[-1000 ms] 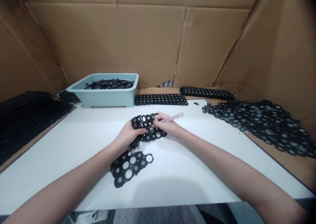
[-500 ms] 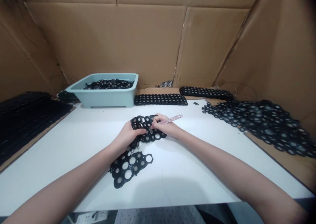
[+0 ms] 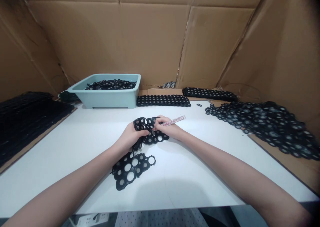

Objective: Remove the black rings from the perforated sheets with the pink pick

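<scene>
Your left hand (image 3: 130, 135) has its fingers closed on the black ringed mesh (image 3: 150, 139) mid-way across the bench (image 3: 190, 167), thumb uppermost, presumably steadying it for the slim pinkish tool (image 3: 173, 121) your right hand (image 3: 165, 126) pinches pen-fashion.

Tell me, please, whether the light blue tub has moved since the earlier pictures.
No: judged against the cardboard wall behind it, the light blue tub stands in the same place; only the whole view shifts very slightly.
</scene>
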Available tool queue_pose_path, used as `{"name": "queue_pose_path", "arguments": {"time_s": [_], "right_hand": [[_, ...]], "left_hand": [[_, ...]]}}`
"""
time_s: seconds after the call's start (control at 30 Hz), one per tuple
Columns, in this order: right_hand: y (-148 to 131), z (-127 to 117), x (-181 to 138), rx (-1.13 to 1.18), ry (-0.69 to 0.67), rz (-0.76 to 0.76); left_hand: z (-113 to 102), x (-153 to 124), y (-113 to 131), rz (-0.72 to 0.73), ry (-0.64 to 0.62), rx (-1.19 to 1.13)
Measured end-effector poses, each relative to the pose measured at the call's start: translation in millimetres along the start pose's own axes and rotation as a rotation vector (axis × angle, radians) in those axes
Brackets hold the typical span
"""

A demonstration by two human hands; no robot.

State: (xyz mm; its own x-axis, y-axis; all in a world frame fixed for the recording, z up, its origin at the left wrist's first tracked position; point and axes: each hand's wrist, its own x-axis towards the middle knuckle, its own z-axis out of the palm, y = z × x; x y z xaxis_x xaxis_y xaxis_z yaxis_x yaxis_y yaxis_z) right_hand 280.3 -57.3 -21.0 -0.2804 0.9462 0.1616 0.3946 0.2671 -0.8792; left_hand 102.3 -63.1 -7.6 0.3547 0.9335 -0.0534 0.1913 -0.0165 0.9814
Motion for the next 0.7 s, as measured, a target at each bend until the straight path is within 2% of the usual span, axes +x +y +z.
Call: {"name": "queue_pose_path", "arguments": {"time_s": [0.7], "right_hand": [[3.5, 3.7, 0.6, -0.053, -0.009, -0.009]], "left_hand": [[-0.7, 2.0, -2.7, 0.047, -0.004, 0.032]]}}
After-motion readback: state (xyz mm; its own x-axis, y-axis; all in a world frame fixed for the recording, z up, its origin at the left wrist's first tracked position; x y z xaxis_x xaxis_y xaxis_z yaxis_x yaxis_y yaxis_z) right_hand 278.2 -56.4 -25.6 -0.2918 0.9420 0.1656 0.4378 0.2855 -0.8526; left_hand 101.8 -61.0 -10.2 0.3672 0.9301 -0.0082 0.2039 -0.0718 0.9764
